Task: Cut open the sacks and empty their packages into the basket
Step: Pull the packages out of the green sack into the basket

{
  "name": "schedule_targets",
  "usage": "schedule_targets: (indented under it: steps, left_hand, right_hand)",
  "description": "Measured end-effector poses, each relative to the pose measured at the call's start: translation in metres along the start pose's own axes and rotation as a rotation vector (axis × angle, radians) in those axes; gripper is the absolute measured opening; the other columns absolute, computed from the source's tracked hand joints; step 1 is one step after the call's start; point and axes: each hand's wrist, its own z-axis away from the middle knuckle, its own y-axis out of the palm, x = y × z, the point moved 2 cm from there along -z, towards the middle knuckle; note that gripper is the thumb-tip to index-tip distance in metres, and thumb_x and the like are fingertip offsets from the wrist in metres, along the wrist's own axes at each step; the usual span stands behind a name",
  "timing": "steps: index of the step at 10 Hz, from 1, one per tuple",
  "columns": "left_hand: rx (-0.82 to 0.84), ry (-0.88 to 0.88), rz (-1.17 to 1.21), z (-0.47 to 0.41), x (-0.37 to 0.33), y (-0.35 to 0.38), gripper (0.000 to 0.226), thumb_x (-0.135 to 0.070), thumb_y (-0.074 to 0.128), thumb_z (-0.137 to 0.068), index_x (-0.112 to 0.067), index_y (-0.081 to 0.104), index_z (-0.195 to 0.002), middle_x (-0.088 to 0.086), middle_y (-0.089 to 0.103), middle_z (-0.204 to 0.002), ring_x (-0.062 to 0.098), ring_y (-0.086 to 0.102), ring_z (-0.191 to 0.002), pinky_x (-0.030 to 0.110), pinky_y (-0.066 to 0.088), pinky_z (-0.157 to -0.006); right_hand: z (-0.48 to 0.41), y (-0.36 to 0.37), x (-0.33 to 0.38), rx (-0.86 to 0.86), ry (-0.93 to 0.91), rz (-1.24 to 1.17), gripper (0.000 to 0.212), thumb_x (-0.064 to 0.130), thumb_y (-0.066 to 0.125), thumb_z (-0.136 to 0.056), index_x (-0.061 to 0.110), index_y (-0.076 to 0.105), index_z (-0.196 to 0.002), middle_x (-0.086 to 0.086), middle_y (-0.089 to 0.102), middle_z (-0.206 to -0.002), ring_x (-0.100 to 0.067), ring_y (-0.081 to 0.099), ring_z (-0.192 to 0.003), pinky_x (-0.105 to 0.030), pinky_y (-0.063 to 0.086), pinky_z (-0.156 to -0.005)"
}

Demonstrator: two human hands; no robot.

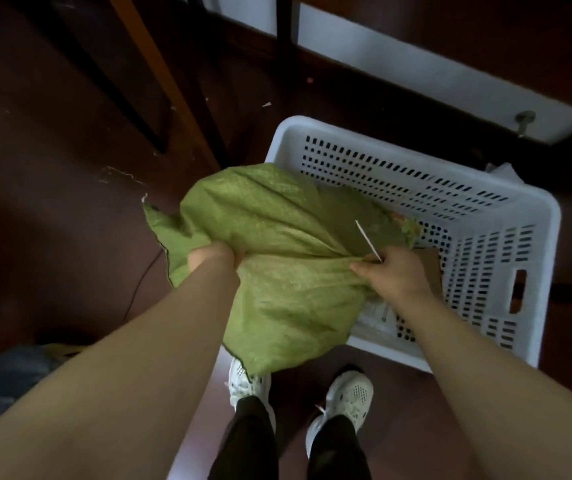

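Both hands point(215, 259) point(390, 271) grip sack point(277, 237) over basket point(485, 209).

Floor point(52, 220): dark red-brown.
On it: white basket point(416, 161), shoes point(350, 393), thin cable point(142, 275), scrap point(266, 104).

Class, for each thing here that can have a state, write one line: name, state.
Green sack: bunched, held over the basket.
Left hand: grips the sack.
Right hand: pinches the sack and a thin white blade.
Basket: upright, a few packages inside.
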Motion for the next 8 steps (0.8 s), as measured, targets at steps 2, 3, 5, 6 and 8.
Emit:
schedule_targets:
  steps: [2, 3, 5, 6, 8]
  left_hand:
    - [-0.003, 0.042, 0.068, 0.087, -0.044, -0.004, 0.027, -0.005, 0.044, -0.096, -0.003, 0.053, -0.122, 0.010, 0.056, -0.104, 0.015, 0.051, -0.064, 0.015, 0.040, -0.030]
    - [0.204, -0.027, 0.109, 0.142, -0.058, 0.007, 0.022, -0.035, 0.054, -0.093, -0.015, 0.060, -0.099, 0.005, 0.063, -0.090, 0.015, 0.060, -0.070, 0.012, 0.038, -0.036]
    - [0.283, 0.018, -0.019, 0.172, -0.070, 0.011, 0.013, -0.015, 0.053, -0.092, -0.013, 0.051, -0.080, 0.002, 0.059, -0.056, 0.008, 0.046, -0.029, 0.014, 0.019, -0.024]
    - [0.333, 0.080, 0.010, 0.192, -0.069, 0.014, 0.005, -0.012, 0.056, -0.088, -0.013, 0.052, -0.088, 0.004, 0.056, -0.074, 0.009, 0.046, -0.039, 0.014, 0.019, -0.025]
    - [0.353, 0.084, 0.054, 0.223, -0.066, 0.022, 0.012, -0.009, 0.054, -0.083, -0.014, 0.049, -0.074, 0.002, 0.053, -0.069, 0.010, 0.043, -0.043, 0.015, 0.020, -0.029]
  right_hand:
    - [0.032, -0.024, 0.028, 0.088, -0.039, 0.198, 0.033, 0.034, 0.060, -0.090, 0.018, 0.058, -0.119, -0.008, 0.061, -0.119, -0.029, 0.057, -0.114, -0.036, 0.047, -0.094]
    - [0.046, -0.050, 0.044, -0.041, -0.062, 0.026, 0.023, 0.029, 0.049, -0.095, 0.017, 0.058, -0.077, -0.006, 0.060, -0.081, -0.030, 0.062, -0.088, -0.032, 0.046, -0.069]
    - [0.077, -0.064, 0.062, -0.175, -0.157, -0.154, 0.023, 0.028, 0.047, -0.097, 0.010, 0.061, -0.093, -0.011, 0.060, -0.084, -0.032, 0.059, -0.084, -0.036, 0.045, -0.070]
    - [0.081, -0.072, 0.062, -0.203, -0.096, -0.295, 0.023, 0.026, 0.046, -0.098, 0.008, 0.060, -0.096, -0.010, 0.059, -0.086, -0.031, 0.058, -0.084, -0.035, 0.043, -0.071]
    - [0.082, -0.080, 0.057, -0.163, -0.082, -0.322, 0.020, 0.025, 0.045, -0.099, 0.012, 0.061, -0.099, -0.008, 0.060, -0.093, -0.025, 0.056, -0.086, -0.033, 0.040, -0.070]
